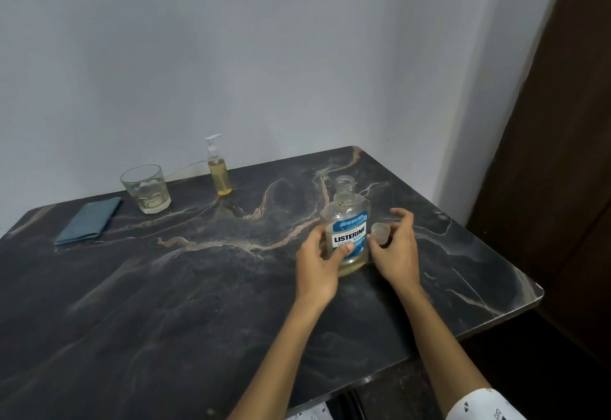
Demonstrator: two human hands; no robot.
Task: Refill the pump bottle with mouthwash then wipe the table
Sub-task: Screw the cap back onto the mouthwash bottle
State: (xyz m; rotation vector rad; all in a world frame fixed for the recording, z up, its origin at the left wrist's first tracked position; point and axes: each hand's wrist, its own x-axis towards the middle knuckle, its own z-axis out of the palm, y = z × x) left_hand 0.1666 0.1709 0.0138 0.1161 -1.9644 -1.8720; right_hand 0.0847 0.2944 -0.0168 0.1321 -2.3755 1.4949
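A clear mouthwash bottle (347,224) with a blue and white label stands uncapped on the right half of the dark marble table (165,304), a little yellowish liquid at its bottom. My left hand (319,264) grips its left side, thumb across the label. My right hand (395,247) holds the clear cap (380,232) just right of the bottle. The pump bottle (219,168), with its white pump on and yellowish liquid inside, stands upright at the table's back edge. A folded blue cloth (89,221) lies flat at the back left.
A glass tumbler (147,193) with a little liquid stands between the cloth and the pump bottle. A grey wall runs behind the table, and a dark wooden panel (562,155) rises to the right. The table's right edge lies close to my right hand.
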